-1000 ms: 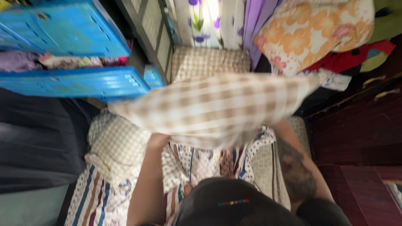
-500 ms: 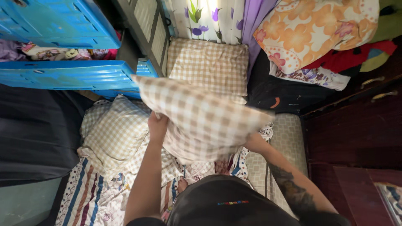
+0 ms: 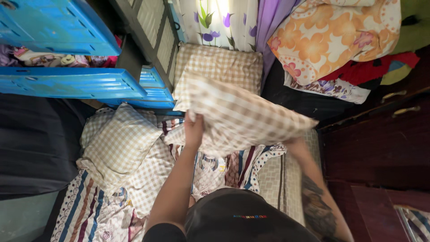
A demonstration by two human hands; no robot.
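A soft rectangular pillow in a beige-and-white checked cover point(image 3: 242, 114) is held up above the bed, gripped at its near left edge by the left hand point(image 3: 193, 127), whose fingers point(image 3: 191, 117) are closed tightly over the fabric. The right hand point(image 3: 293, 144) is placed at the pillow's lower right corner; its fingers are mostly hidden beneath the cover, so it cannot be told how far they are closed, though the corner appears to be supported there. Compared with half a second earlier, the pillow has been swung round and flattened out, from a steep tilt to a nearly level lie, and has been carried further toward the head of the bed, where a second checked pillow point(image 3: 219, 62) is propped against the flowered curtain point(image 3: 215, 22). From this it may be judged that the held pillow is being shaken out or turned. A third checked pillow point(image 3: 118, 143) is seen lying to the left on the striped and patterned bedsheet point(image 3: 94, 210), just beside the blue plastic shelving point(image 3: 71, 83). An orange flowered cushion point(image 3: 331, 33) is piled at the upper right.
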